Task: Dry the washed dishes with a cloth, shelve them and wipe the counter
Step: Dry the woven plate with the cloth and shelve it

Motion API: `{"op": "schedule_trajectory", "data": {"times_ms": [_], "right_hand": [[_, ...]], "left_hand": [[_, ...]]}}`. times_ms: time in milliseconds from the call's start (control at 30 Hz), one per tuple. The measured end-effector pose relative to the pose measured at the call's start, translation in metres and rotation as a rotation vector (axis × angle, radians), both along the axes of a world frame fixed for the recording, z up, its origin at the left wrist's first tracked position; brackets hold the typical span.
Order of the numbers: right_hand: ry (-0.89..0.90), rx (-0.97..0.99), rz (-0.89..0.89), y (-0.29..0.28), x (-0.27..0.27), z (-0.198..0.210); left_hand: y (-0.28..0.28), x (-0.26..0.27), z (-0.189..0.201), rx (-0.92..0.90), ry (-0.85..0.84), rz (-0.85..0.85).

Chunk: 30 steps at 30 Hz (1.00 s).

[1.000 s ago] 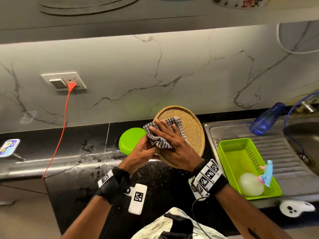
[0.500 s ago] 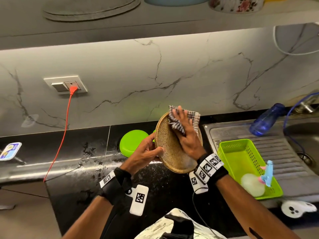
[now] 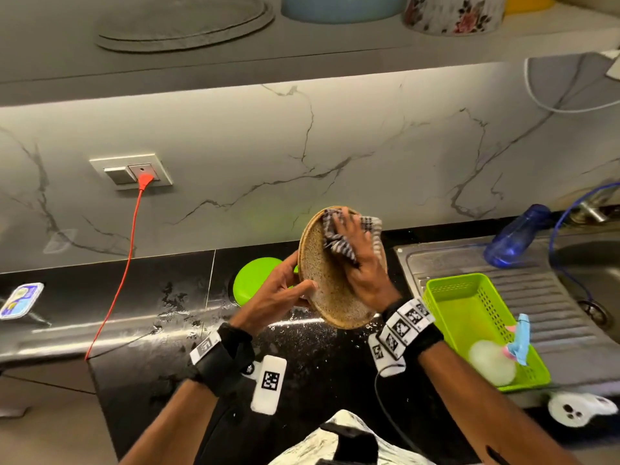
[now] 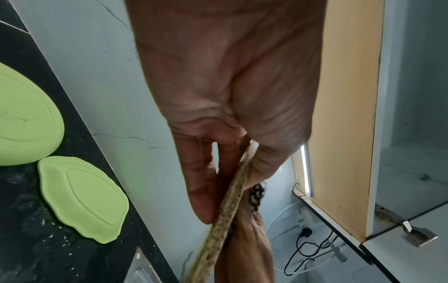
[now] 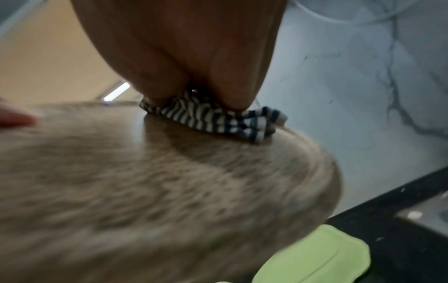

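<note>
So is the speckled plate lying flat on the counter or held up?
Held up and tilted on edge: the left hand pinches the speckled plate by its rim while the right hand presses the checked cloth against it.

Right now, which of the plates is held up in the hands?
The speckled brown plate; both green plates lie flat on the counter.

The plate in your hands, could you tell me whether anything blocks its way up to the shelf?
Nothing visible does. The plate is held tilted above the counter by the left hand, with the right hand pressing the cloth on it. Only bare wall lies between it and the shelf, which already holds dishes.
</note>
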State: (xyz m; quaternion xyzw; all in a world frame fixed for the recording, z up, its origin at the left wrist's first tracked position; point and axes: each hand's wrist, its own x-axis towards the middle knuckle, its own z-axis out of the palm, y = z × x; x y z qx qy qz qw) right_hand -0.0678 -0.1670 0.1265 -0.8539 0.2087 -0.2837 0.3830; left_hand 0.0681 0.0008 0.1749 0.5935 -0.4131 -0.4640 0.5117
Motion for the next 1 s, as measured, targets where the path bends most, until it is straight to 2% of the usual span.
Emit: {"op": "schedule_trajectory", "data": {"times_ms": [133, 267, 333, 467, 633, 767, 900, 1000], "right_hand": [[-0.018, 0.01, 0.155, 0.043, 0.005, 0.003], [0.065, -0.036, 0.226, 0.06, 0.001, 0.004], [0.101, -0.114, 0.253, 0.066, -0.002, 0.006], [0.189, -0.274, 0.34, 0.085, -0.008, 0.007], [0.223, -0.338, 0.395, 0.09, -0.028, -0.01], [0.217, -0.273, 0.369, 0.073, -0.056, -0.024], [0.115, -0.057, 0.193, 0.051, -0.075, -0.035], [0.097, -0.006, 0.145, 0.07, -0.065, -0.034]], "left_hand": [[0.004, 0.003, 0.004, 0.009, 0.1, 0.01], [0.014, 0.007, 0.003, 0.002, 0.333, 0.091], [0.017, 0.008, 0.003, 0.0, 0.397, 0.159], [0.013, 0.014, 0.005, 0.027, 0.353, 0.269], [0.008, 0.026, 0.006, -0.019, 0.197, 0.365], [0.008, 0.026, -0.001, -0.031, 0.154, 0.421], [0.011, 0.023, -0.009, -0.05, 0.182, 0.457], [0.007, 0.013, -0.015, -0.055, 0.159, 0.44]]}}
